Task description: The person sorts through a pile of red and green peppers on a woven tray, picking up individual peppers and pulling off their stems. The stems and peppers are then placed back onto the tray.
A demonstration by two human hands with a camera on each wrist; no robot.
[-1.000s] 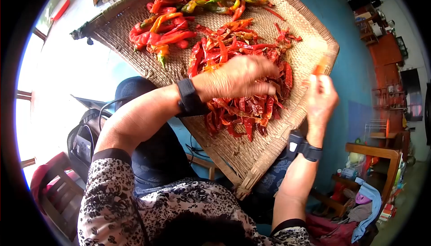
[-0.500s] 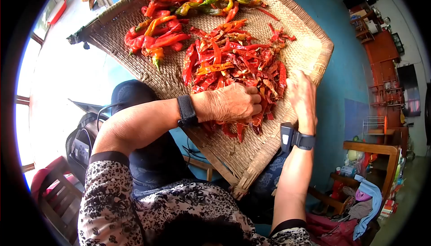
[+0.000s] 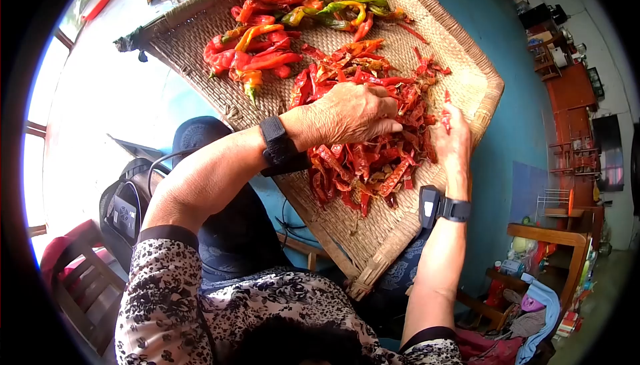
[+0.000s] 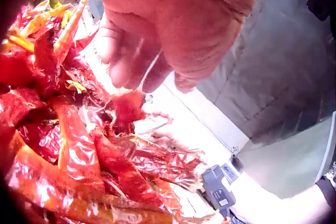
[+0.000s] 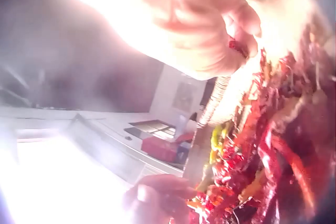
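Dried red chilies (image 3: pixel 360 165) lie heaped on a woven tray (image 3: pixel 320 225). Over the middle of the heap is my left hand (image 3: pixel 350 113), palm down with bent fingers. In the left wrist view its fingertips (image 4: pixel 121 74) come right to a red chili piece (image 4: pixel 128 106); I cannot tell whether they pinch it. At the tray's right side, my right hand (image 3: pixel 455 140) holds a dried red chili (image 3: pixel 447 108) between thumb and fingers, the chili's tip pointing up. Part of that chili shows inside the curled fingers in the right wrist view.
Fresh red chilies (image 3: pixel 257 60) and green ones (image 3: pixel 343 8) lie in a separate group at the tray's far left. A raised rim (image 3: pixel 460 28) borders the tray. A wooden chair (image 3: pixel 553 235) with cloths stands at lower right.
My left hand went from the upper heap toward its near part, then back up over the middle. The right hand's earlier orange chili is gone; it now holds a red one.
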